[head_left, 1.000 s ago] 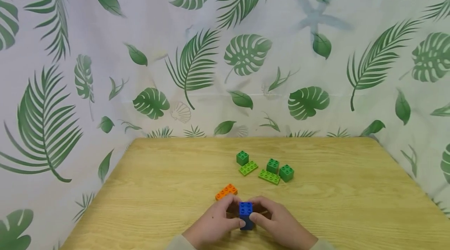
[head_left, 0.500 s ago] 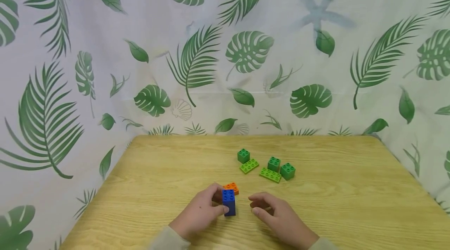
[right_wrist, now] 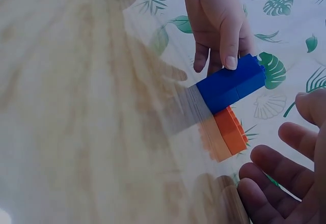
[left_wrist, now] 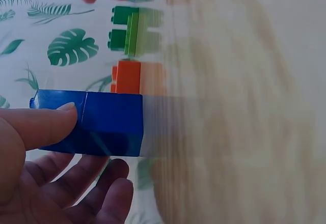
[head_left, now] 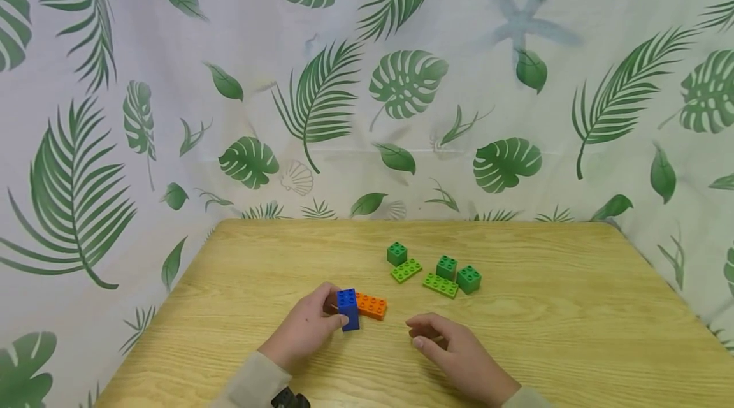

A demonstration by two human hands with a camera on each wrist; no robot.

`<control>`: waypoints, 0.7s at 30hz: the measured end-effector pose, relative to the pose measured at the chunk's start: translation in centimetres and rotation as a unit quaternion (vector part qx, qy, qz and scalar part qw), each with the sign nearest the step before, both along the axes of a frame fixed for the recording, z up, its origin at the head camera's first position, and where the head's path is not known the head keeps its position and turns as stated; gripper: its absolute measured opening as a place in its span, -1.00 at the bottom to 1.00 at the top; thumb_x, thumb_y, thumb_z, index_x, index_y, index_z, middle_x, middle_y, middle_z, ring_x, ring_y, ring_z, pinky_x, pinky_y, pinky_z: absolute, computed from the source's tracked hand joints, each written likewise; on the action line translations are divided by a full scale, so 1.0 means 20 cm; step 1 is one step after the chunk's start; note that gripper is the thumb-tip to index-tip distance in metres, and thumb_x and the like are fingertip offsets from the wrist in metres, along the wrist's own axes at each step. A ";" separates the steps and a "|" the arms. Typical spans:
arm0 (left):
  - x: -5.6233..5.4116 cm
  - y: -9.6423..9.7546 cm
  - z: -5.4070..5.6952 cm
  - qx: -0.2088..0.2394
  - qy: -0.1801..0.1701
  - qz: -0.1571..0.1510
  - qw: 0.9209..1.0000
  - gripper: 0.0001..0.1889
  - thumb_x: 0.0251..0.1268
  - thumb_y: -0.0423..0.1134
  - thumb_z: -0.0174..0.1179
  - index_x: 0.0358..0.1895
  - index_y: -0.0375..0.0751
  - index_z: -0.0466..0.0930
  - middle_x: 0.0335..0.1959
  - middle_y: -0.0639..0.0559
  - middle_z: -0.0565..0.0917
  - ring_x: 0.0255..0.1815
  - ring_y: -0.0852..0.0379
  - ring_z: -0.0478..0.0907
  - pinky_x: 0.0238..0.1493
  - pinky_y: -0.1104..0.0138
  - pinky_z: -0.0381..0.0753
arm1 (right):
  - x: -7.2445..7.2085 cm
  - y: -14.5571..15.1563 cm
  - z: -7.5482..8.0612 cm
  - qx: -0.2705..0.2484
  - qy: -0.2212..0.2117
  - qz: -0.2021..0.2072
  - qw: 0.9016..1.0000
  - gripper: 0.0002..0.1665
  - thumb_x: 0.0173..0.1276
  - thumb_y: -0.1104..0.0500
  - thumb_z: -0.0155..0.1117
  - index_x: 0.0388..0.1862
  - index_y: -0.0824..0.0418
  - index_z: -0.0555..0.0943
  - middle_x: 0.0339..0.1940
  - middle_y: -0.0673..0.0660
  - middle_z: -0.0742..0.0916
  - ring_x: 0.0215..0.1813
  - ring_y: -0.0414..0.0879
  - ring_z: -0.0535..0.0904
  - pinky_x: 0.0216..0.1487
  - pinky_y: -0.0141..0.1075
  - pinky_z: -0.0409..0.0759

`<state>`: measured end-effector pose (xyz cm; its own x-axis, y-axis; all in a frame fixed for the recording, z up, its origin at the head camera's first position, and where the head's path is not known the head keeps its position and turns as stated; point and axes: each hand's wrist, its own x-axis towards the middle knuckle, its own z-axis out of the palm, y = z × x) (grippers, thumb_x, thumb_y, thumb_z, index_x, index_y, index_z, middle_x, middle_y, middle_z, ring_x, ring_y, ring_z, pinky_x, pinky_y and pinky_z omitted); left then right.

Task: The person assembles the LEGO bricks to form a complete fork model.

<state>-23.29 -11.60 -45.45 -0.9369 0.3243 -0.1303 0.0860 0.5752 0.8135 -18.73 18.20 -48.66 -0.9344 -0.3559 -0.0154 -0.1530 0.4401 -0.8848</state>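
A stack of two blue toy bricks [head_left: 348,312] stands upright at the table's front middle, pinched between the thumb and fingers of my left hand [head_left: 302,325]. The left wrist view shows a seam between the two blue bricks [left_wrist: 112,124]. Right behind the stack lies an orange toy brick [head_left: 371,306], its left end partly hidden. I cannot tell whether stack and orange brick touch. To the right, my right hand [head_left: 453,350] holds nothing, its fingers loosely bent above the wood; its fingers [right_wrist: 275,168] also show in the right wrist view.
Farther back are several green bricks: a dark green cube [head_left: 397,254] beside a flat lime brick [head_left: 406,270], and two more dark green cubes [head_left: 469,278] by another lime one [head_left: 440,285]. A leaf-print curtain [head_left: 344,108] hangs behind the wooden table [head_left: 258,268].
The right hand let go of the blue stack and stays at the right. My left hand has carried the stack left and slightly away, beside the orange brick, which has turned.
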 end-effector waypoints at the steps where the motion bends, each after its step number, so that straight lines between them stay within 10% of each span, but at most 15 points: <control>1: -0.01 -0.01 0.00 -0.003 0.004 0.001 1.000 -0.67 0.47 -0.16 0.25 0.19 -0.07 0.44 0.03 0.03 0.58 0.13 0.00 0.54 0.14 -0.02 0.53 | 0.00 0.00 0.00 0.000 0.000 0.001 1.000 -0.55 0.55 -0.14 0.16 0.26 0.06 0.59 0.06 -0.03 0.72 0.09 -0.07 0.62 -0.03 -0.22 0.59; 21: -0.25 -0.35 -0.06 -0.023 0.053 0.085 0.995 -0.61 0.52 -0.27 0.18 0.31 -0.19 0.38 0.18 -0.10 0.53 0.24 -0.13 0.51 0.21 -0.04 0.49 | 0.00 0.00 0.00 -0.007 0.002 0.013 1.000 -0.56 0.57 -0.09 0.15 0.28 0.07 0.58 0.09 -0.04 0.71 0.11 -0.09 0.61 0.00 -0.26 0.58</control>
<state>-28.24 -18.60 -46.70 -0.9869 0.1566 -0.0392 0.0684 0.6255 0.7772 -18.69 18.28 -48.69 -0.9248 -0.3805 -0.0068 -0.1679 0.4240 -0.8900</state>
